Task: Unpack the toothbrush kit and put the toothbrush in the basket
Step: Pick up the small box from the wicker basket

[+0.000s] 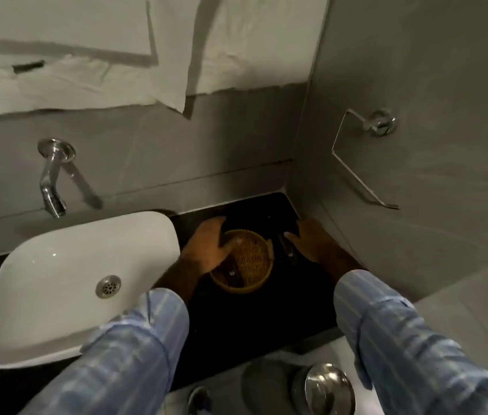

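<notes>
A round woven basket [251,259] stands on the black counter [251,319] near the corner of the walls. My left hand [206,247] grips its left rim, with the fingers around the outside and the thumb inside. Dark things lie in the basket's shadowed bottom, one with a small shiny spot; I cannot tell what they are. To the right of the basket lies a slim dark object [286,250], perhaps the toothbrush kit. My right hand [311,241] rests flat beside it with its fingers apart, the thumb close to the object, and holds nothing.
A white basin [66,280] with a metal drain sits left of the basket, under a wall tap [52,178]. A wire holder [362,163] hangs on the right wall. A round chrome lid [329,387] is below the counter's front edge. White paper covers the wall above.
</notes>
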The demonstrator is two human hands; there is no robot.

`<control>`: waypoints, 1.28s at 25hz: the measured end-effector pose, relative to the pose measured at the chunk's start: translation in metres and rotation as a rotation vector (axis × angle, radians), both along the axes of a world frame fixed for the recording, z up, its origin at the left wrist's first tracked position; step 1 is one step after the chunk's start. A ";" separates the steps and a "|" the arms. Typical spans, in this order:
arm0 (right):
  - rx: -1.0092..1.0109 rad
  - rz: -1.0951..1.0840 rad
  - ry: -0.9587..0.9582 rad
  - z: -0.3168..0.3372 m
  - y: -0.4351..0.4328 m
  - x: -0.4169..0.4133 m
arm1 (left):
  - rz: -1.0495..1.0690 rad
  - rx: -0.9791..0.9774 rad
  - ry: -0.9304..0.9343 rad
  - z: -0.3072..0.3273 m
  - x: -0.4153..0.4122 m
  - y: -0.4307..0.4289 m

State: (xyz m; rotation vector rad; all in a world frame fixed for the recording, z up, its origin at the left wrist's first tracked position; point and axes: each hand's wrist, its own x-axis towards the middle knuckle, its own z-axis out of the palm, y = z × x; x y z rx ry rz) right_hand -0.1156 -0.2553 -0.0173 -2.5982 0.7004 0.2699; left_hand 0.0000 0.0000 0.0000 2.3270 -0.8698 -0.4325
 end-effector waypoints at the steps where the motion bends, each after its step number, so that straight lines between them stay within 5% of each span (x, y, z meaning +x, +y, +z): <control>1: 0.002 -0.032 0.050 -0.013 0.000 0.002 | 0.031 0.007 0.069 -0.019 -0.007 0.004; 5: 0.043 -0.166 0.122 -0.063 -0.001 0.002 | 0.098 0.002 0.127 -0.102 -0.060 0.033; 16: -0.055 -0.210 0.163 -0.142 -0.009 0.026 | 0.003 0.560 -0.119 -0.209 -0.096 0.069; 22: 0.044 -0.309 0.167 -0.134 -0.012 0.021 | -0.004 0.535 -0.103 -0.206 -0.097 0.067; 32: 0.041 -0.298 -0.016 -0.042 0.002 0.003 | 0.016 0.104 -0.103 -0.109 -0.080 0.034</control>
